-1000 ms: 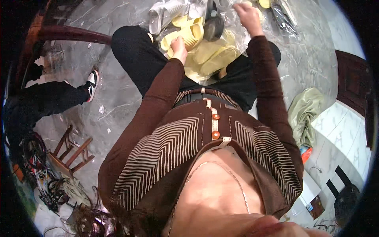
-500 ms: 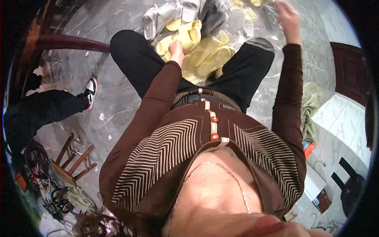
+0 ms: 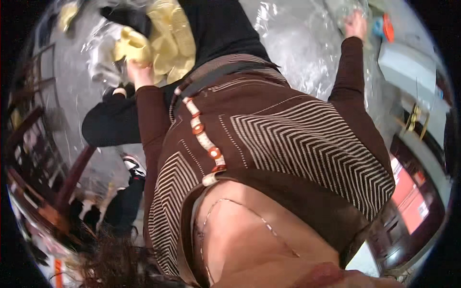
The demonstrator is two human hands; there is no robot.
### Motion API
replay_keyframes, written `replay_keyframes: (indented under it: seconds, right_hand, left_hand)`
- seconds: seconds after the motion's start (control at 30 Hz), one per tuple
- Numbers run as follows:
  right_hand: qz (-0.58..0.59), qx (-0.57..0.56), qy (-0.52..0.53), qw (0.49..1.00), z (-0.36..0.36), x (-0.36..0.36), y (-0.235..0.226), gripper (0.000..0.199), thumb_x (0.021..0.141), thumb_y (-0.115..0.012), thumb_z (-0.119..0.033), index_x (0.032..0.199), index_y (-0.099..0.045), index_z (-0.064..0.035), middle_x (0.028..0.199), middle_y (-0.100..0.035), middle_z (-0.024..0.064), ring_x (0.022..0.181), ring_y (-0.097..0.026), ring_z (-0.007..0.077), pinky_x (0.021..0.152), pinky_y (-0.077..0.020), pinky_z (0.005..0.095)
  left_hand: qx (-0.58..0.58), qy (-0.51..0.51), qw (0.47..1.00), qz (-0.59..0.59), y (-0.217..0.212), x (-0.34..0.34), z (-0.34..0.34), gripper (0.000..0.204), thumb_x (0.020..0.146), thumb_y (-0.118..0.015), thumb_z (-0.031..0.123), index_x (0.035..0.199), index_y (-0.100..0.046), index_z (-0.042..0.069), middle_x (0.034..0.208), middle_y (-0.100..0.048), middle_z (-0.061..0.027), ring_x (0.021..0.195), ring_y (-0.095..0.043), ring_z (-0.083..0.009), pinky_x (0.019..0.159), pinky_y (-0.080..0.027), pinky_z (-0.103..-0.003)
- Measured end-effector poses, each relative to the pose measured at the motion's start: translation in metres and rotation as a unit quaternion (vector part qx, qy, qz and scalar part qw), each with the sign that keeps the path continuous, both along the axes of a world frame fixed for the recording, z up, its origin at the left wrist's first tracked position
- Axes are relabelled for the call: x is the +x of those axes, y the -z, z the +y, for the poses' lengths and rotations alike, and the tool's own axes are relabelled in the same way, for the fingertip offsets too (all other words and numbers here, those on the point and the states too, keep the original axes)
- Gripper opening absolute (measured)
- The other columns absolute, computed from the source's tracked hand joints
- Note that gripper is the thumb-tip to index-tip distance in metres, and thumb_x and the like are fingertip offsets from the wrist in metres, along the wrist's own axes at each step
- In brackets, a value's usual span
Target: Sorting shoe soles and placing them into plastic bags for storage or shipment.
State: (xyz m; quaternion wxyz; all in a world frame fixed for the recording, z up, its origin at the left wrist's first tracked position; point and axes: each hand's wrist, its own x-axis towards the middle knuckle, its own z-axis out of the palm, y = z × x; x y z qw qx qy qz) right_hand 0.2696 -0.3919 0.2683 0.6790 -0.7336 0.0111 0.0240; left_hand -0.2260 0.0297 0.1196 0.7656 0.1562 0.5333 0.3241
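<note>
My left hand [image 3: 140, 73] is closed around a yellow slipper [image 3: 133, 47] at the upper left. Right beside it, against my black trouser leg, lies a pair of yellow slippers [image 3: 174, 41] that looks wrapped in clear plastic. A pale grey slipper [image 3: 102, 61] and something black [image 3: 128, 18], probably a slipper, are on its other side. My right hand [image 3: 355, 25] reaches far out at the upper right among shiny clear plastic [image 3: 307, 36]. Its fingers are blurred, and whether they grip the plastic is unclear.
Another yellow slipper [image 3: 68, 17] lies at the far upper left. A white box [image 3: 407, 65] stands at the right, near an orange-and-blue item [image 3: 385, 28]. Another person's shoe [image 3: 135, 165] is on the floor below my left knee. Dark wooden furniture [image 3: 72, 182] lines the left.
My view and body have turned toward the right, so the slippers now appear farther left. My right arm reaches out to the side over clear plastic. My left hand keeps its yellow slipper.
</note>
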Motion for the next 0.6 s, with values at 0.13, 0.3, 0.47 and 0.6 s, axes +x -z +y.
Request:
replay_keyframes:
  seconds: [0.13,0.3,0.47,0.6]
  right_hand:
    - [0.109,0.003,0.189,0.976,-0.168,-0.081,0.088,0.026,0.084,-0.048,-0.029,0.086,-0.05,-0.0028,0.061,-0.044,0.0034,0.053,-0.043,0.0149,0.049,-0.0403,0.0318]
    - [0.11,-0.556,0.139,0.812,-0.269,-0.212,0.196,0.022,0.082,-0.045,-0.019,0.069,-0.054,-0.0034,0.057,-0.05,0.0057,0.055,-0.051,0.0228,0.054,-0.0451,0.0375]
    - [0.39,0.009,0.581,0.715,-0.169,-0.272,0.217,0.029,0.081,-0.044,-0.022,0.077,-0.059,0.0019,0.092,-0.06,0.0157,0.08,-0.058,0.0181,0.066,-0.0457,0.0318]
    - [0.565,-0.313,0.21,0.734,-0.166,-0.287,0.24,0.031,0.08,-0.048,-0.027,0.09,-0.06,-0.0004,0.092,-0.06,0.014,0.081,-0.058,0.0198,0.069,-0.0453,0.0319]
  left_hand:
    - [0.166,0.23,0.945,0.164,0.024,-0.018,0.006,0.033,0.077,-0.044,0.03,0.1,-0.045,0.006,0.101,-0.05,-0.0128,0.09,-0.048,-0.0285,0.074,-0.041,-0.047]
    - [0.251,0.365,0.869,0.22,0.038,-0.035,-0.004,0.035,0.081,-0.036,0.03,0.107,-0.044,0.008,0.109,-0.048,-0.0118,0.095,-0.046,-0.0279,0.075,-0.038,-0.046]
    - [-0.015,0.121,0.979,0.162,0.015,-0.024,0.01,0.037,0.084,-0.03,0.03,0.112,-0.043,0.009,0.11,-0.05,-0.0099,0.097,-0.046,-0.0265,0.076,-0.037,-0.045]
    - [-0.023,0.107,0.983,0.147,0.004,-0.013,0.003,0.037,0.084,-0.03,0.029,0.113,-0.043,0.011,0.111,-0.05,-0.0089,0.098,-0.046,-0.0256,0.075,-0.037,-0.044]
